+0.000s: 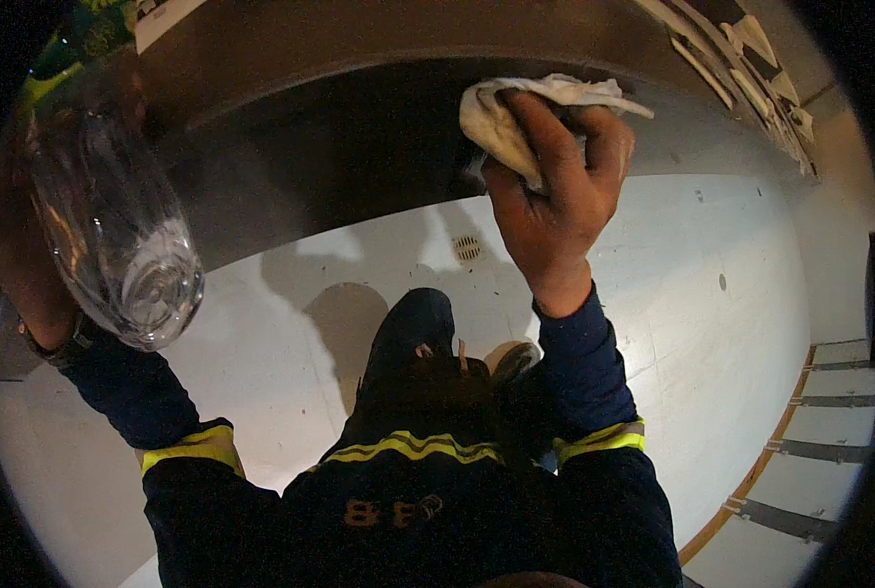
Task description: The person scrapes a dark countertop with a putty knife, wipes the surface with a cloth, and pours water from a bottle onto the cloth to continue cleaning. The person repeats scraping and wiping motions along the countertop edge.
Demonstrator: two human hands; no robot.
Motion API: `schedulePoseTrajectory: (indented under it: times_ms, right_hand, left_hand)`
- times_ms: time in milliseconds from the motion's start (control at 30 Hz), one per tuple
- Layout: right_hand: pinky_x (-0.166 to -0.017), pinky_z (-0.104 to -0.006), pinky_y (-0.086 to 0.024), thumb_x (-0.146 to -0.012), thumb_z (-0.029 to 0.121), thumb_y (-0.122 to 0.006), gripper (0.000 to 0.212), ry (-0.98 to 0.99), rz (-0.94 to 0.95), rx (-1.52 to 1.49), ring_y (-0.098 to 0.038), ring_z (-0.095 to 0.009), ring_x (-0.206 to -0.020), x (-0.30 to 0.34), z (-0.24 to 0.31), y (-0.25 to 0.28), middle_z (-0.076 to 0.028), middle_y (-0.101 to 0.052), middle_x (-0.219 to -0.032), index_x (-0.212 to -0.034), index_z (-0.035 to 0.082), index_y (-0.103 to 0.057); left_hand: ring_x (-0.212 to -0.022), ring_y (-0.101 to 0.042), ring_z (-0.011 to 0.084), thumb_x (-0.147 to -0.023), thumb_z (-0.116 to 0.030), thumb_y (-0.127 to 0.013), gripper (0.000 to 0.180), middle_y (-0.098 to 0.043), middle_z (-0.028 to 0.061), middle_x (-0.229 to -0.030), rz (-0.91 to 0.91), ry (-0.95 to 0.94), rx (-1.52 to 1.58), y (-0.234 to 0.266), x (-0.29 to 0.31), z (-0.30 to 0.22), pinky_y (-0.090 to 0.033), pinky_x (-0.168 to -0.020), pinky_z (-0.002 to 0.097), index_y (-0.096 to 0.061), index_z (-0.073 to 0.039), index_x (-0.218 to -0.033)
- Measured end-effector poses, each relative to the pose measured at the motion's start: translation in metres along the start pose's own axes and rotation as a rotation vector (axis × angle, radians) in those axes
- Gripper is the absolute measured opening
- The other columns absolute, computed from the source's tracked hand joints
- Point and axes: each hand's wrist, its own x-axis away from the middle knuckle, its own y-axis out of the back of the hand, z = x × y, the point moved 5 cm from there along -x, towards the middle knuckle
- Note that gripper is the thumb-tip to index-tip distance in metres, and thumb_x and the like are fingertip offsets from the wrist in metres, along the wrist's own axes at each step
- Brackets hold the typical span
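Note:
My right hand [567, 191] is closed on a crumpled white cloth [496, 122], which has brownish stains. The cloth is against the dark brown surface [359, 137] in front of me. At the far left my left hand [21, 235] holds a clear plastic bottle [124, 225], seen base towards me. Most of its fingers are hidden behind the bottle or lost in shadow. Green and yellow show at the bottle's far end, too dark to make out fully.
Below the brown surface lies a pale floor [653, 294] with a small round drain grate [468, 249]. My shoe [516, 363] stands on it. Stacked flat pieces [751, 78] lie at the far right. A white panelled structure with grey straps [820, 451] runs along the right.

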Motion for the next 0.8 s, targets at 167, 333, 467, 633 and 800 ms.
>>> schedulePoseTrajectory:
  times_ms: [167,333,467,633,800]
  right_hand:
    - [-0.077,-0.0407,-0.049,-0.059,-0.002,-0.077,0.048,-0.255,0.244,-0.05,-0.058,-0.033,-0.093,0.106,-0.004,-0.026,-0.015,-0.06,-0.101,-0.105,0.01,-0.069]
    - [-0.082,-0.0406,-0.05,-0.068,-0.007,-0.066,0.038,-0.712,0.383,-0.233,-0.06,-0.036,-0.095,0.179,0.005,-0.009,-0.017,-0.058,-0.103,-0.104,0.003,-0.065]
    - [-0.081,-0.0386,-0.051,-0.065,-0.011,-0.066,0.041,-0.572,0.199,-0.214,-0.062,-0.029,-0.093,0.076,0.017,0.029,-0.015,-0.06,-0.1,-0.103,0.003,-0.065]
    - [-0.072,-0.034,-0.053,-0.069,-0.002,-0.075,0.047,-0.141,0.056,-0.056,-0.062,-0.024,-0.088,-0.03,0.022,0.046,-0.012,-0.06,-0.1,-0.115,0.008,-0.069]
    - [-0.069,-0.0319,-0.054,-0.069,0.0,-0.077,0.047,-0.032,0.045,-0.124,-0.062,-0.021,-0.086,-0.052,0.033,0.017,-0.01,-0.059,-0.097,-0.114,0.009,-0.07]
  left_hand:
    - [-0.114,-0.061,0.026,-0.103,-0.027,-0.042,0.046,-0.056,0.0203,-0.132,-0.048,0.094,0.146,0.003,-0.002,-0.006,-0.051,-0.098,0.0368,-0.042,0.001,-0.14]
    - [-0.11,-0.062,0.0251,-0.104,-0.03,-0.04,0.047,-0.058,0.0198,-0.128,-0.259,0.34,0.535,0.002,0.009,0.002,-0.051,-0.096,0.0362,-0.045,0.002,-0.137]
    - [-0.107,-0.064,0.0243,-0.105,-0.034,-0.039,0.048,-0.06,0.0193,-0.125,-0.42,0.53,0.67,0.003,0.014,-0.006,-0.051,-0.095,0.0358,-0.047,0.003,-0.135]
    - [-0.105,-0.065,0.0262,-0.105,-0.033,-0.038,0.048,-0.061,0.021,-0.123,-0.076,0.323,0.932,-0.02,0.004,-0.05,-0.052,-0.095,0.0372,-0.048,0.004,-0.134]
    - [-0.104,-0.066,0.0289,-0.104,-0.032,-0.038,0.047,-0.062,0.0232,-0.12,0.003,0.269,0.97,-0.027,0.003,-0.075,-0.052,-0.096,0.0392,-0.048,0.005,-0.132]
